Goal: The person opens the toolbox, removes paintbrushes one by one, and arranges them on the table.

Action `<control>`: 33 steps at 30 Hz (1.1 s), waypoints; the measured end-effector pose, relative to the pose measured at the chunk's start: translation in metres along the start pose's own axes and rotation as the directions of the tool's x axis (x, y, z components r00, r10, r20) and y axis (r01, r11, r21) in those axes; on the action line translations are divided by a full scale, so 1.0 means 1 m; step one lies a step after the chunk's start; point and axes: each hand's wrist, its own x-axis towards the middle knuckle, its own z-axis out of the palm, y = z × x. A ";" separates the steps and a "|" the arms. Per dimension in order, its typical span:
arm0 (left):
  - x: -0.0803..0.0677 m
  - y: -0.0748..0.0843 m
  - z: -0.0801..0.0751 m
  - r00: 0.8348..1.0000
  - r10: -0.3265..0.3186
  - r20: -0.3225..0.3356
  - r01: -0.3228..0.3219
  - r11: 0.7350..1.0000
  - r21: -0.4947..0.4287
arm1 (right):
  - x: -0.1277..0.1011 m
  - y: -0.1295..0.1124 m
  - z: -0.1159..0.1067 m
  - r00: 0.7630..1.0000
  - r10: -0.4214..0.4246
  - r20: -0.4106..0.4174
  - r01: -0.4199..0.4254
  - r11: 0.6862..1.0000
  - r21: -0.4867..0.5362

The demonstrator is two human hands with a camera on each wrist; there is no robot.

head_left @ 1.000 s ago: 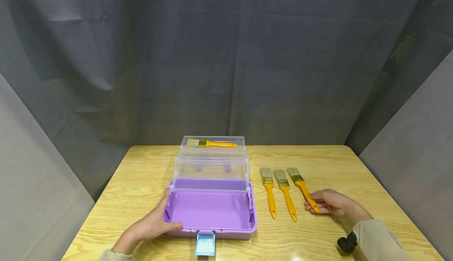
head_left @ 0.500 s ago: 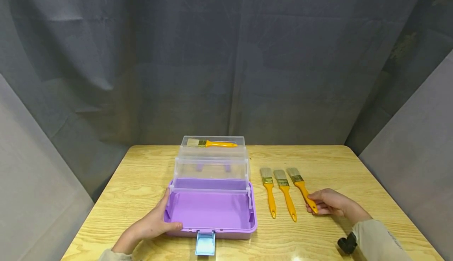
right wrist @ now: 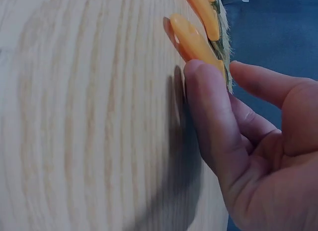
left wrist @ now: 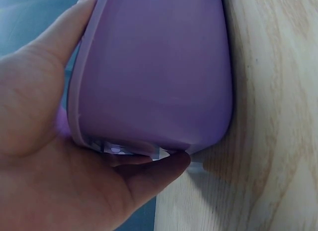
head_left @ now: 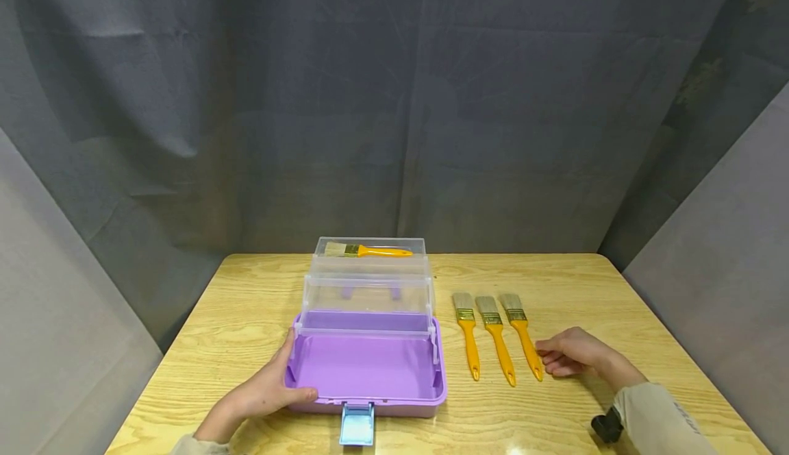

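A purple toolbox (head_left: pixel 370 366) stands with its tiered clear trays (head_left: pixel 370 294) raised at the back. My left hand (head_left: pixel 261 386) holds its left end, thumb over the front rim and fingers around the far corner; the left wrist view shows the toolbox's side wall (left wrist: pixel 154 72) close up. One paintbrush (head_left: pixel 383 251) lies in the top tray. To the right, three yellow-handled paintbrushes lie side by side, bristles away from me: a left one (head_left: pixel 470 345), a middle one (head_left: pixel 501 349) and a right one (head_left: pixel 527 345). My right hand (head_left: pixel 573 353) is beside the right brush's handle, thumb and forefinger apart.
A light blue latch (head_left: pixel 357 424) hangs off the toolbox front toward the table's near edge. The wooden table (head_left: pixel 246 297) is enclosed by a dark grey curtain (head_left: pixel 394 133) behind and pale panels (head_left: pixel 727 188) at the sides.
The right brush's handle has swung left, lining up more with the other two, and my right hand has let go of it. The left hand and toolbox have stayed put.
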 end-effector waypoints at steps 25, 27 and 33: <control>-0.001 0.002 -0.001 0.999 -0.051 0.007 0.051 0.999 0.004 | 0.024 -0.104 0.014 0.911 -0.404 -0.084 0.347 0.859 -0.376; -0.001 0.002 -0.001 0.998 -0.058 0.007 0.058 0.998 0.002 | 0.029 -0.116 0.019 0.906 -0.415 -0.082 0.350 0.845 -0.405; -0.001 0.002 -0.001 0.999 -0.047 0.005 0.047 0.999 0.005 | 0.040 -0.153 0.036 0.879 -0.472 -0.058 0.397 0.796 -0.457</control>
